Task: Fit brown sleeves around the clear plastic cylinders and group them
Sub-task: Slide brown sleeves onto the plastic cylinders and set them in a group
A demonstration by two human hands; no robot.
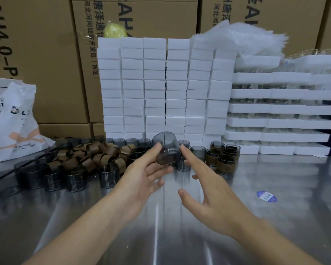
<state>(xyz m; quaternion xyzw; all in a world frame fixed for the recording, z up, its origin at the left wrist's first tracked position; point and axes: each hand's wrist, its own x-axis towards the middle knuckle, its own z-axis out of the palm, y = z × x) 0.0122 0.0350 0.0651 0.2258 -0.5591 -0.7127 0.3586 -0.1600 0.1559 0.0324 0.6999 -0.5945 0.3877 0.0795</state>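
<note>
A bare, smoky clear cylinder [168, 150] hangs tilted above the metal table [161, 217]. My left hand [141, 175] holds it from the left and below, thumb on its side and fingers under its rim. My right hand [208, 188] is spread beside it, with the index fingertip touching its right side. Loose brown sleeves [96, 155] lie piled to the left among several bare cylinders [73, 178]. To the right stands a group of sleeved cylinders [224, 157].
White foam blocks [161, 83] are stacked high behind the work area, with foam trays [275, 111] and bubble wrap [246, 35] at right. A plastic bag [13, 121] sits at the far left. Cardboard boxes [46, 54] form the back wall. A blue sticker [266, 196] lies on the table.
</note>
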